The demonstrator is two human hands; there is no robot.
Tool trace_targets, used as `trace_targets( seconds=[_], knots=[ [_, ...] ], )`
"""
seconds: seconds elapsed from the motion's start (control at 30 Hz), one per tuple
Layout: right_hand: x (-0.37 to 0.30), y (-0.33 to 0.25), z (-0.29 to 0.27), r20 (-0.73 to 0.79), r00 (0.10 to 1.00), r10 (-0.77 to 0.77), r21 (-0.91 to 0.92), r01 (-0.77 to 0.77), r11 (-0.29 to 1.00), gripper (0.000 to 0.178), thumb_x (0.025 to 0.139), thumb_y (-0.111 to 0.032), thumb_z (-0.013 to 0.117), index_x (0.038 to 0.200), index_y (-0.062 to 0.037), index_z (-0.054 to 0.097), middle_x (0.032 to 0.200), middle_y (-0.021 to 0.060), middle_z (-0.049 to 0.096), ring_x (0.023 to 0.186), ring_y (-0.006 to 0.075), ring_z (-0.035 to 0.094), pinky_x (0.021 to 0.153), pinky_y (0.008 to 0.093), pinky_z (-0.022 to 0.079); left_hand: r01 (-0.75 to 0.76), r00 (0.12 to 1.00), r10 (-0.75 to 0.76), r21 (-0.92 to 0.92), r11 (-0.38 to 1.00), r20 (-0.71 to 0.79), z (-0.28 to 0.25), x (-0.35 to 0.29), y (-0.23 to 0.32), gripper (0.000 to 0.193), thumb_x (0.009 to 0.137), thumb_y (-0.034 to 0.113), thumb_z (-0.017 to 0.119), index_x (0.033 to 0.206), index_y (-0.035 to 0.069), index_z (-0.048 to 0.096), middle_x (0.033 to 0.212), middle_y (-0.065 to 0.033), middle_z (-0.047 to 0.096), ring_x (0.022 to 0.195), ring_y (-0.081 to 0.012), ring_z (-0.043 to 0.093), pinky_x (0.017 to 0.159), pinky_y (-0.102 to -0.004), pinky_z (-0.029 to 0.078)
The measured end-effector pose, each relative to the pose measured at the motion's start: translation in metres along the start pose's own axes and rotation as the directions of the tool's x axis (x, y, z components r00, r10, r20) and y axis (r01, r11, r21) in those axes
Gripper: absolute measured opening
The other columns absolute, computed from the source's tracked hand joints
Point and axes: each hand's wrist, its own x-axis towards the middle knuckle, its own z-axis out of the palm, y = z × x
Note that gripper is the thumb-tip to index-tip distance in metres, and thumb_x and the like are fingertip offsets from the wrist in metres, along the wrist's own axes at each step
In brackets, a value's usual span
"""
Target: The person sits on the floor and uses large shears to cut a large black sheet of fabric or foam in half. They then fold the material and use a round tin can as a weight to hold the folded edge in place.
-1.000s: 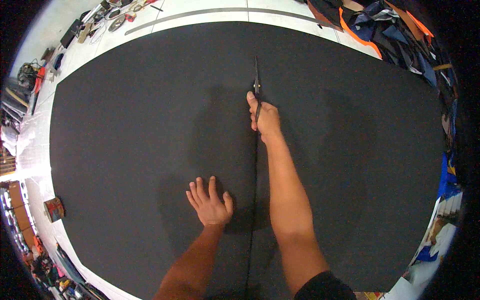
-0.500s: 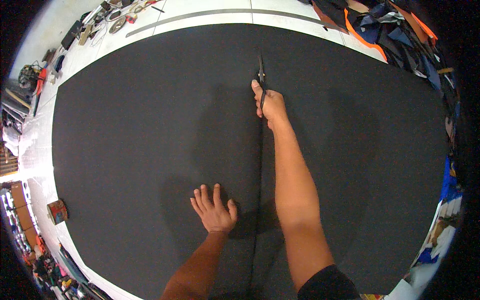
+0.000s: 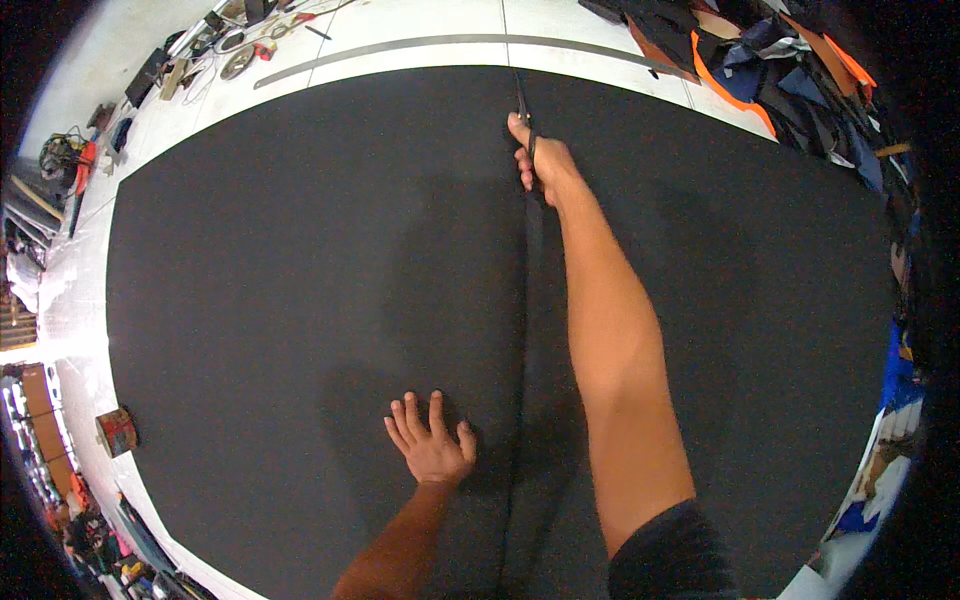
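A large black sheet of fabric (image 3: 270,270) lies flat before me, with a long cut running from near my body toward its far edge. My right hand (image 3: 545,165) is closed around the handles of a pair of scissors (image 3: 522,106), arm stretched far forward. The blades point away from me and reach the sheet's far edge, in line with the cut. My left hand (image 3: 436,452) rests palm down on the fabric left of the cut, fingers spread, holding nothing.
White table surface (image 3: 420,58) shows around the fabric. A long grey metal strip (image 3: 460,40) lies beyond the far edge. Fabric scraps (image 3: 790,80) are heaped at the far right. Tools and cables (image 3: 240,60) lie far left. A tin can (image 3: 117,432) stands at the left edge.
My right hand has pushed the scissors farther away, and the cut has lengthened to the far edge. My left hand stays flat on the fabric; the whole view has shifted slightly.
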Motion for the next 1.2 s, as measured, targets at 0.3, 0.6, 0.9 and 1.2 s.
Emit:
trace_targets(
  seconds=[0.3,0.6,0.9,1.2],
  knots=[
    [-0.055,0.008,-0.003,-0.114,0.968,-0.224,0.051,0.231,0.972,0.046,0.089,-0.049,0.070,0.075,-0.0073,0.056,0.058,0.0012,0.054,0.046,0.0127,0.052,0.045,0.0284,0.042,-0.013,0.999,0.012,-0.018,1.000,-0.032,-0.004,0.006,0.006,0.059,0.088,0.035,0.057,0.140,0.008,0.047,0.149,-0.0251,0.034,0.143,-0.0467,0.023,0.117,-0.0626,0.014],
    [-0.537,0.281,-0.096,-0.497,0.824,-0.271,-0.582,-0.085,0.809,0.074,0.081,-0.026,0.080,0.136,0.0058,0.042,0.129,0.0222,0.053,0.111,0.0327,0.056,0.092,0.0438,0.048,0.004,0.995,-0.005,-0.010,1.000,-0.100,-0.004,0.003,-0.001,0.059,0.088,0.034,0.058,0.140,0.009,0.047,0.149,-0.0242,0.036,0.142,-0.0454,0.026,0.117,-0.0607,0.015],
    [-0.659,0.392,-0.078,-0.544,0.724,-0.424,-0.783,-0.256,0.567,0.076,0.072,-0.020,0.081,0.132,0.0090,0.044,0.134,0.0295,0.048,0.123,0.0469,0.047,0.106,0.0540,0.035,-0.035,0.973,0.038,0.018,0.999,-0.229,0.012,0.008,0.000,0.054,0.093,0.036,0.054,0.142,0.015,0.048,0.150,-0.0202,0.038,0.144,-0.0397,0.027,0.119,-0.0552,0.015],
    [-0.661,0.382,-0.070,-0.586,0.701,-0.406,-0.691,-0.171,0.702,0.076,0.080,-0.045,0.075,0.133,0.0029,0.048,0.138,0.0204,0.052,0.133,0.0403,0.043,0.108,0.0537,0.031,-0.491,0.856,0.426,-0.209,0.845,-0.292,-0.060,-0.073,-0.073,0.041,0.094,0.015,0.057,0.134,0.004,0.052,0.142,-0.0231,0.047,0.134,-0.0422,0.041,0.111,-0.0485,0.034]
  ],
)
